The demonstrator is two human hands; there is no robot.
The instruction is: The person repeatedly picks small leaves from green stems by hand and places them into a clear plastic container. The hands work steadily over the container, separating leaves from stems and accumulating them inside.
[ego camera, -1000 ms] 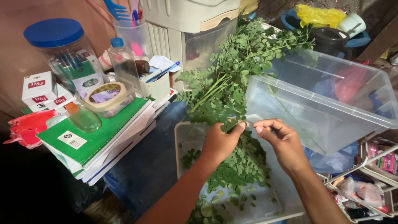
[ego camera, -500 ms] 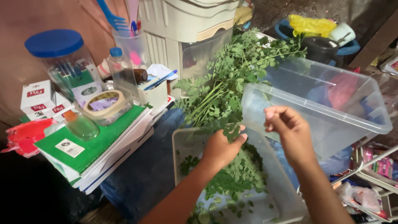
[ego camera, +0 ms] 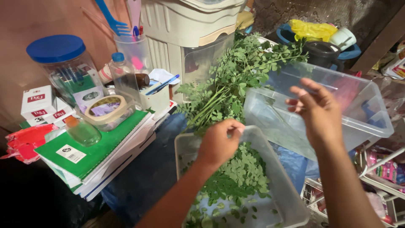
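Head view: left hand (ego camera: 219, 143) pinches a leafy sprig over the low clear tray (ego camera: 282, 185), stripped leaves (ego camera: 242, 175) piled inside; right hand (ego camera: 318, 112) loose, empty, fingers spread above the big clear bin (ego camera: 363, 105). Risk: leaves may spill past tray rim, since tray sits tilted. Surface: cluttered blue-covered table (ego camera: 154, 164), green notebooks (ego camera: 101, 145), dim room

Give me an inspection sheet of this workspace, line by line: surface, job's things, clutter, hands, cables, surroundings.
Surface: dark blue cloth, mostly covered.
Job's things: leafy green branches leaning on the large clear bin; loose plucked leaves in the shallow clear tray.
Clutter: green notebooks, tape roll, blue-lidded jar, small bottles, pens.
Hands: left hand closed at the branch ends over the tray; right hand raised over the bin, fingers apart, nothing visible in it.
Cables: nothing seen.
Surroundings: cream plastic drawer unit, wire rack.
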